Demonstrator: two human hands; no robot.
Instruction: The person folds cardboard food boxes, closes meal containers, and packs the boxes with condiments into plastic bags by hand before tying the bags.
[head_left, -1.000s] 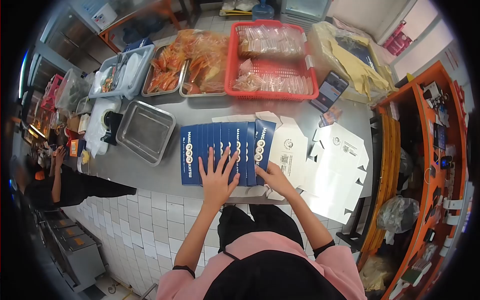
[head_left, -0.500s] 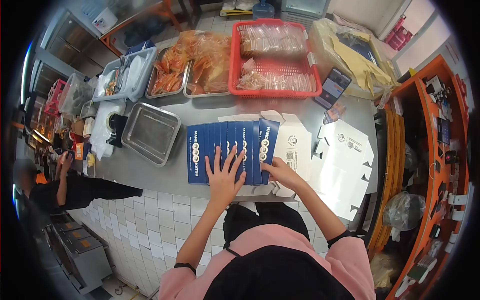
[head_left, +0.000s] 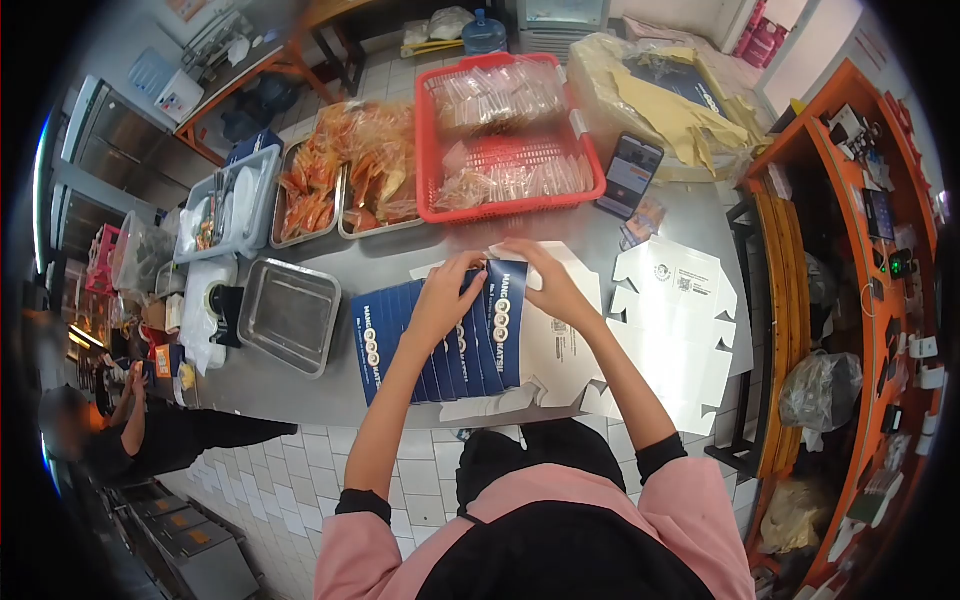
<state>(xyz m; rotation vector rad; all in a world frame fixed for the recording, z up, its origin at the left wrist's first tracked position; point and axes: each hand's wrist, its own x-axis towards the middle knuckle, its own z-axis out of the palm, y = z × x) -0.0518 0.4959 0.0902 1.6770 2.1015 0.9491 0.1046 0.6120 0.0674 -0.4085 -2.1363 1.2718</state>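
A row of overlapping blue printed cartons (head_left: 372, 345) lies on the metal table in front of me. My left hand (head_left: 450, 295) is at the far edge of the row, its fingers bent over the top of the cartons; what they grip, if anything, is hidden. Beside it, my right hand (head_left: 548, 283) is at the top of the rightmost blue carton (head_left: 508, 330), with thumb and fingers apart. Under and beside the row are flat white cartons (head_left: 565, 345), and more white flattened cartons (head_left: 680, 325) lie to the right.
An empty metal tray (head_left: 290, 315) stands left of the cartons. Behind are trays of bagged orange food (head_left: 310, 190), a red basket (head_left: 510, 207) of packets, a blue bin (head_left: 228, 225) and a phone (head_left: 630, 178). Another person (head_left: 150, 430) is at the far left.
Both hands have moved from the lower part of the cartons to their far edge. The blue row now sits more slanted. The camera view has shifted too.
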